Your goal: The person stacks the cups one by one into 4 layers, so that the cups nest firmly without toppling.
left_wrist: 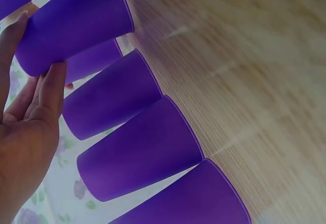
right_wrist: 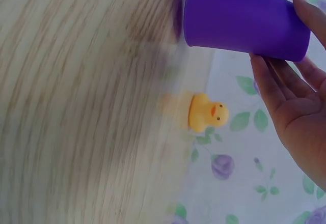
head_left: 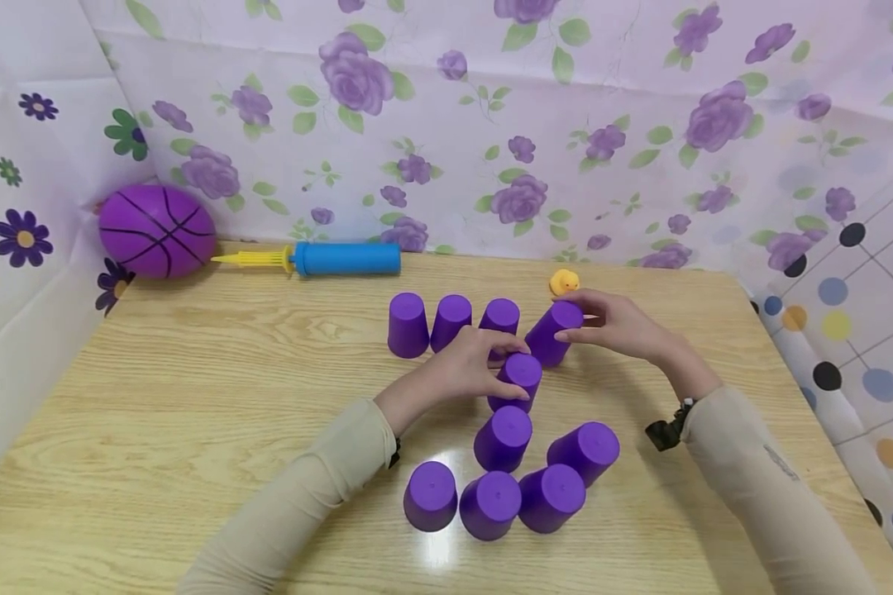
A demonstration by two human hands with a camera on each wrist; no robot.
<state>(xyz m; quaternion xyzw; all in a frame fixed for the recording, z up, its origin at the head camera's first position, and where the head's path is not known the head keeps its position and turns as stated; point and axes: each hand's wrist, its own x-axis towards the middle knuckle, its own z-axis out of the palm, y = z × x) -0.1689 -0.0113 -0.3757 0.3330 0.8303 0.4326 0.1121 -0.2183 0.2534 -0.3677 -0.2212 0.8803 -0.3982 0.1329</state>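
While working outward from the near edge, counting three upturned purple cups (head_left: 489, 506) set in a row on the wooden tabletop (head_left: 193, 430). Seeing a fourth cup (head_left: 583, 453) standing just behind the row's right end, and a fifth cup (head_left: 503, 438) behind its middle. Beyond these, gripping a sixth cup (head_left: 519, 376) near its closed end between thumb and fingers of the left hand (head_left: 457, 364). Farther out and to the right, gripping a seventh cup (head_left: 552, 335) likewise with the right hand (head_left: 619, 326). Noting three more cups (head_left: 452, 312) lined up leftward from there, partly hidden by the left hand. Observing a yellow toy duck (head_left: 564, 282) just behind the seventh cup. Along the far edge, recording a blue pump (head_left: 350, 259), its yellow nozzle pointing toward a purple ball (head_left: 156, 231). Backing everything with a floral sheet (head_left: 454, 165).
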